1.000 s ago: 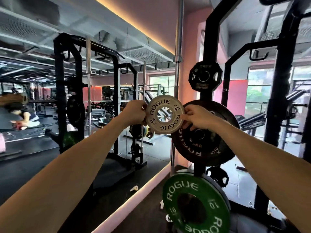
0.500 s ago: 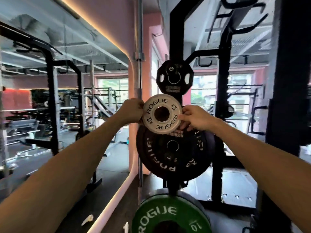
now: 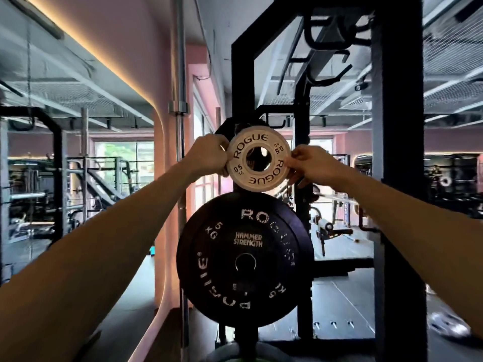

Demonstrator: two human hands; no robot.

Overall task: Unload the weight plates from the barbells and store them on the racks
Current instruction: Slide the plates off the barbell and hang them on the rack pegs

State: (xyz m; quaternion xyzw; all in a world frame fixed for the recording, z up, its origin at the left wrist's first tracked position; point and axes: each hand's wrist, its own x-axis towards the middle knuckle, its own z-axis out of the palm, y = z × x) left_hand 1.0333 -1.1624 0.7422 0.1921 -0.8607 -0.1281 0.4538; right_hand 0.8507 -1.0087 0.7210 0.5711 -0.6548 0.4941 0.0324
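Note:
A small white 0.5 kg Rogue plate (image 3: 258, 181) is held upright at arm's length between both hands. My left hand (image 3: 207, 155) grips its left rim and my right hand (image 3: 308, 164) pinches its right rim. The plate sits in front of a small black plate (image 3: 226, 129) on the upper peg of the black rack upright (image 3: 241, 82), mostly hiding it; part of that plate and peg shows through the white plate's hole. Below hangs a large black 5 kg bumper plate (image 3: 245, 259) on its own peg.
A green plate (image 3: 230, 355) peeks in at the bottom edge. A vertical barbell (image 3: 180, 100) stands left of the rack beside a mirror wall. A thick black rack post (image 3: 400, 178) rises at right. More racks and benches fill the room behind.
I have stepped closer and turned to face the rack. Both hands have raised the white plate from in front of the large black plate up to the small upper plate.

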